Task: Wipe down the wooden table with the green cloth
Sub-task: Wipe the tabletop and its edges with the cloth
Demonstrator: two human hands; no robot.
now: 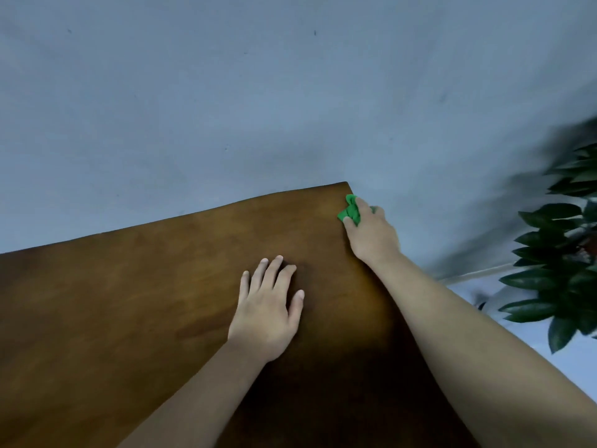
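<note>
The brown wooden table (135,305) fills the lower left of the head view, its far right corner near the wall. My right hand (371,234) presses a bunched green cloth (351,210) against the table's right edge, just below that corner; most of the cloth is hidden under my fingers. My left hand (268,310) lies flat on the tabletop with its fingers spread, holding nothing, a little nearer to me and left of the right hand.
A pale grey-blue wall (258,92) rises right behind the table. A potted plant with dark green leaves (559,253) stands to the right of the table, close to my right arm. Light floor shows below the plant.
</note>
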